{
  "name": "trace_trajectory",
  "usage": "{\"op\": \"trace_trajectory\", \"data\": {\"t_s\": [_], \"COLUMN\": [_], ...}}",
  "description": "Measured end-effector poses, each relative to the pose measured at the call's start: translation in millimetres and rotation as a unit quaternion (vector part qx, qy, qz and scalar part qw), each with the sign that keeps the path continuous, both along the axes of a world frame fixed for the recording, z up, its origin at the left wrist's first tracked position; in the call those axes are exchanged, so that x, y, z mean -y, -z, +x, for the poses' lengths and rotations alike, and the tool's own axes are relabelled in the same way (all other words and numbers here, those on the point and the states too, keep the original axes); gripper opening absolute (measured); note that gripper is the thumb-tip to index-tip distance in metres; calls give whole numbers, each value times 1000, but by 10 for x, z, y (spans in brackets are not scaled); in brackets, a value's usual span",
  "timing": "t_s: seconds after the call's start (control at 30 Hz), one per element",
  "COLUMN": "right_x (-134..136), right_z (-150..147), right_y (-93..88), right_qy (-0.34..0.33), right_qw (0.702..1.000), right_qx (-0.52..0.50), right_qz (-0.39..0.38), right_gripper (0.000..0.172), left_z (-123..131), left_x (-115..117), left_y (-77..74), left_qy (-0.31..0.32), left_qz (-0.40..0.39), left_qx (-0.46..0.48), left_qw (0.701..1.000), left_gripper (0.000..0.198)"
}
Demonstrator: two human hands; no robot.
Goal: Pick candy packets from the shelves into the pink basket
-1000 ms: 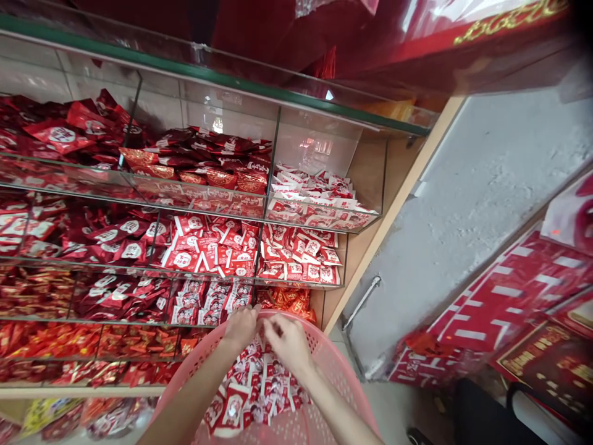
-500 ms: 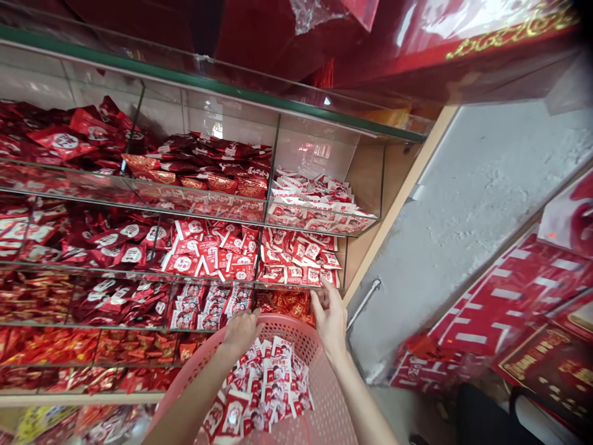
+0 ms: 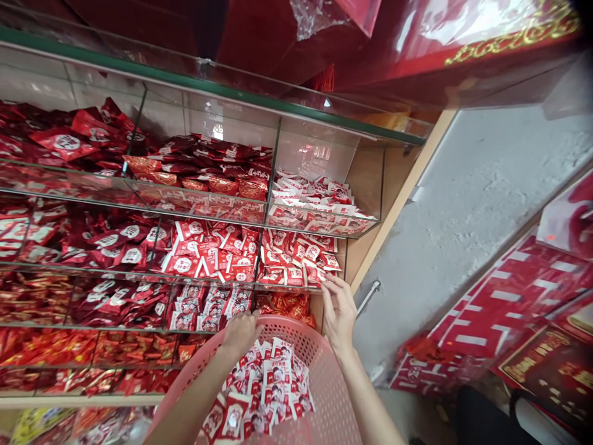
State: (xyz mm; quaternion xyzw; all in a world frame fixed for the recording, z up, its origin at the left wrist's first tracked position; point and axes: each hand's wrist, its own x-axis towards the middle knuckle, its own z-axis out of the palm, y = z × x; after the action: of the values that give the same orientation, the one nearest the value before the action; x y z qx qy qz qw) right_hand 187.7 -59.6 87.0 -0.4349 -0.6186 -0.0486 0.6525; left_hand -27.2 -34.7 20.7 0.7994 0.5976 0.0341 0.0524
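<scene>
My left hand (image 3: 241, 332) grips the far rim of a pink perforated plastic basket (image 3: 328, 395), fingers curled over its edge. Inside the basket lies a heap of small red-and-white snack packets (image 3: 266, 389). My right hand (image 3: 339, 311) is raised above the basket's right rim with fingers spread, its fingertips touching the front glass edge of a shelf compartment filled with red-and-white packets (image 3: 301, 256). Nothing shows in that hand.
A glass-partitioned display shelf (image 3: 273, 154) holds several compartments of red packets in tiers. Its wooden side panel (image 3: 393, 204) ends against a grey concrete wall (image 3: 472, 204). Red printed boxes (image 3: 500, 309) lean at the right. Red packaging hangs overhead.
My right hand left the packets in the basket and rose up and to the right to the shelf compartment's front edge. The left hand stayed on the basket rim.
</scene>
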Motion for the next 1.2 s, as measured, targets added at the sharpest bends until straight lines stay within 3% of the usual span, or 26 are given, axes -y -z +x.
{"op": "trace_trajectory", "data": {"t_s": [0.1, 0.3, 0.47, 0.6, 0.7, 0.87, 1.03, 1.2], "right_x": [64, 177, 189, 213, 208, 187, 335, 515], "right_z": [-66, -177, -235, -316, -369, -544, -954, -1295], "right_y": [-102, -214, -145, -77, 84, 568, 977, 1193], "right_qy": [-18, -62, -135, -266, -343, -344, -361, -367], "right_qw": [991, 944, 920, 879, 827, 781, 718, 667], "right_qx": [-129, -313, -320, -256, -169, -80, -76, -101], "right_qz": [2, -81, -184, -301, -412, -515, -590, -641], "right_gripper": [12, 30, 31, 29, 31, 29, 20, 21], "left_z": [1, -5, -7, -11, -9, 2, 7, 5], "left_x": [2, -2, 20, 13, 1, 8, 10, -18], "left_y": [-7, -11, -70, -79, -77, -106, -99, -28], "left_qy": [-4, 1, 1, 9, 11, 22, 20, 17], "left_qz": [0, 3, -7, -4, -12, -16, -14, -3], "left_qx": [1, 4, 5, 12, 19, 3, -6, -3], "left_qw": [1000, 1000, 1000, 1000, 1000, 1000, 1000, 1000], "left_gripper": [36, 35, 35, 34, 32, 35, 35, 36]}}
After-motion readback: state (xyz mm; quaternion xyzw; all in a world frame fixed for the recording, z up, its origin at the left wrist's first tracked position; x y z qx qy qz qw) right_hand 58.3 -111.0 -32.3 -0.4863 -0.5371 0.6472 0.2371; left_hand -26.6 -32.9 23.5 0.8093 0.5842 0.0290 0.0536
